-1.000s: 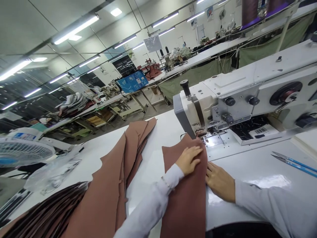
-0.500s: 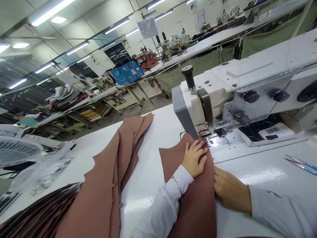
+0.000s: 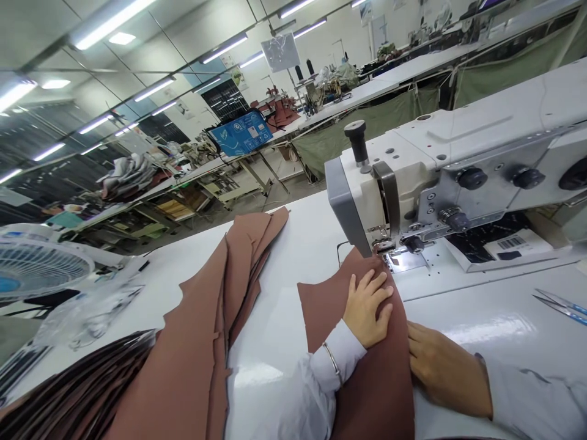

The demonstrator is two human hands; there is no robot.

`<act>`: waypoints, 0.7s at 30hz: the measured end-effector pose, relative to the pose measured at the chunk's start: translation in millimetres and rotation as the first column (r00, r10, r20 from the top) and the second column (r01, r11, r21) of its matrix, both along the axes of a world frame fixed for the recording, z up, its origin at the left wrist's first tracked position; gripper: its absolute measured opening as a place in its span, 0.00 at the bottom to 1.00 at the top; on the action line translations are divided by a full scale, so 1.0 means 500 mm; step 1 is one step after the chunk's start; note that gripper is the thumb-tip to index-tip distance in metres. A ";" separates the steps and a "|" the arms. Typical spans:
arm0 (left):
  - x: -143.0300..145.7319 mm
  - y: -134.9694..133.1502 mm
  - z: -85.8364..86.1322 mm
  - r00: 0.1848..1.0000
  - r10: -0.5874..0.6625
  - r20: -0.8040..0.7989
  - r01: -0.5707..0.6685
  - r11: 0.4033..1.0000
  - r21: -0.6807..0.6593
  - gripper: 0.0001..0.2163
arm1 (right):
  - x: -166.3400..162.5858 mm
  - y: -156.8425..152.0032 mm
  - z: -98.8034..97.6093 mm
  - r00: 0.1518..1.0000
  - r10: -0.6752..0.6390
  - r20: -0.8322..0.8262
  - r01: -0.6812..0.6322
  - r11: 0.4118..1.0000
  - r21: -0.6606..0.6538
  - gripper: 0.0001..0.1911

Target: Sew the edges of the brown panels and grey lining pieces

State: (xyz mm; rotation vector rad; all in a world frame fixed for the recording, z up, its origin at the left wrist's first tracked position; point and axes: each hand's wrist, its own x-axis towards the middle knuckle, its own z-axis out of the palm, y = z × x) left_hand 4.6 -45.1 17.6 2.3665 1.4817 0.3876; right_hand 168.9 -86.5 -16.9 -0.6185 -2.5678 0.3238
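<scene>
Scissors (image 3: 562,304) right; fabric stack (image 3: 202,342) left; sewing machine (image 3: 440,183) ahead.

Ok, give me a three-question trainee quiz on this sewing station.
1. True or false: the left hand lies flat on the brown fabric piece.
2. Where is the right hand? A) at the fabric's right edge B) on the scissors C) on the fan
3. What lies left of the piece at the sewing machine?

Key: 1 true; 2 A; 3 a stack of brown pieces.
</scene>
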 end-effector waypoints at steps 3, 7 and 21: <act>0.002 -0.010 -0.001 1.000 0.007 0.002 -0.007 1.000 0.002 0.15 | 0.001 -0.008 -0.004 1.000 0.005 -0.010 -0.004 0.999 0.037 0.11; 0.004 -0.003 -0.008 1.000 0.021 0.016 -0.022 0.999 0.037 0.15 | 0.000 -0.011 0.000 0.999 -0.016 -0.028 0.018 0.997 0.071 0.11; 0.024 0.033 0.001 0.996 0.060 -0.073 -0.060 0.998 0.008 0.23 | 0.001 -0.010 -0.003 0.999 -0.037 -0.002 0.037 0.996 0.080 0.09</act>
